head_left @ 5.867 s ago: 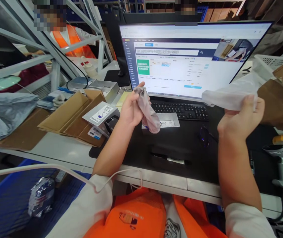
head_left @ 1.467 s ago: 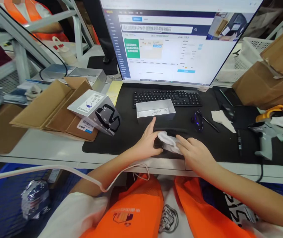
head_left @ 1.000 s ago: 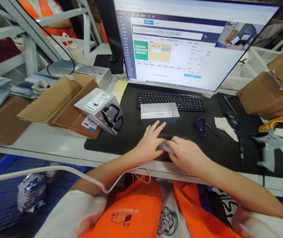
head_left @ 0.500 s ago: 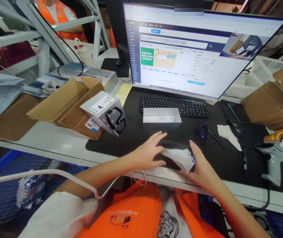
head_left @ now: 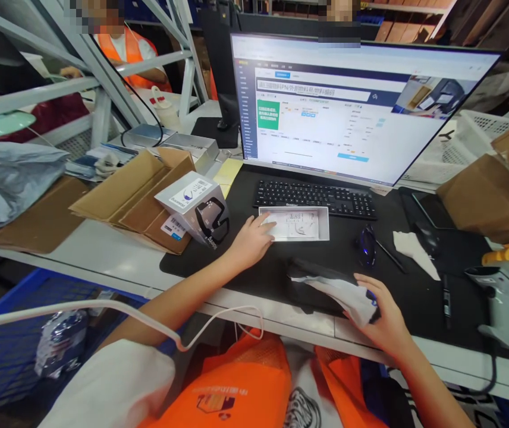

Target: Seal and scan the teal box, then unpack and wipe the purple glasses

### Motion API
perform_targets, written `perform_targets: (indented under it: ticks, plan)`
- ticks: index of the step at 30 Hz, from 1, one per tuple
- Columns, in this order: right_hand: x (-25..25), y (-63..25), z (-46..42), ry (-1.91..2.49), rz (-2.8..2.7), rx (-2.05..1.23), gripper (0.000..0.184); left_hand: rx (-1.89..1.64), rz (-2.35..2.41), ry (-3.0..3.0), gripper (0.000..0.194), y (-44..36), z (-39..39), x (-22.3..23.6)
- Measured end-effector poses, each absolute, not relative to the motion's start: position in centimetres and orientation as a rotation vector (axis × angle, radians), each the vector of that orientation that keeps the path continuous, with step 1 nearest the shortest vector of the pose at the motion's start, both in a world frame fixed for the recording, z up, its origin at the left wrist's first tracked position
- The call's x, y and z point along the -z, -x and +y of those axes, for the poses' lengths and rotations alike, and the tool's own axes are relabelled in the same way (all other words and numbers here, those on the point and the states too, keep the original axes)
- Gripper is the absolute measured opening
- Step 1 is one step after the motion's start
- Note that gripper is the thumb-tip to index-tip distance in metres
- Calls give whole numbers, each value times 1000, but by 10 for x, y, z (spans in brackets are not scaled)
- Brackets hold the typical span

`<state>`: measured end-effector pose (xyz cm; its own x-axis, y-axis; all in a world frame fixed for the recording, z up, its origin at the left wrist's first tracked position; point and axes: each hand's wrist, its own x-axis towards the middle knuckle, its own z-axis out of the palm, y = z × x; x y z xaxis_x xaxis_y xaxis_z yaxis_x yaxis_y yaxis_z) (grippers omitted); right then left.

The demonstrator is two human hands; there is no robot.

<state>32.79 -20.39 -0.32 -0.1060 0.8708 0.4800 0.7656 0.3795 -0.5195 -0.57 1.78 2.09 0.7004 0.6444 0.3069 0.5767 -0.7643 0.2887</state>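
Note:
My left hand (head_left: 251, 238) reaches to the left end of a shallow silver box tray (head_left: 294, 223) that lies in front of the keyboard (head_left: 314, 198); its fingers curl on the tray's edge. My right hand (head_left: 382, 315) holds a black pouch wrapped in white tissue (head_left: 330, 286) at the near edge of the black desk mat (head_left: 258, 267), fingers closed around its right end.
A large monitor (head_left: 352, 107) stands behind the keyboard. A grey product box (head_left: 194, 205) leans on brown cartons (head_left: 125, 199) at left. A dark mouse (head_left: 365, 246), white tissue (head_left: 412, 249) and handheld scanner (head_left: 502, 291) lie right. A person in orange vest (head_left: 125, 50) works behind the racks.
My left hand left the wrapped pouch and moved forward to the silver tray. My right hand kept the pouch and slid slightly right. The view tilted up.

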Motion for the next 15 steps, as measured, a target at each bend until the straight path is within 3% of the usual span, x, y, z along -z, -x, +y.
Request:
perform_targets:
  ticks: [8, 13, 15]
  plan:
    - [3, -338, -226, 1445, -1697, -8, 59, -616, 900, -2781, 25, 14, 8, -18]
    - [2, -340, -227, 1435, -1600, -39, 62, -537, 859, -2675, 17, 19, 18, -28]
    - [2, -343, -225, 1453, -1547, -102, 66, -558, 874, -2627, 26, 21, 19, -35]
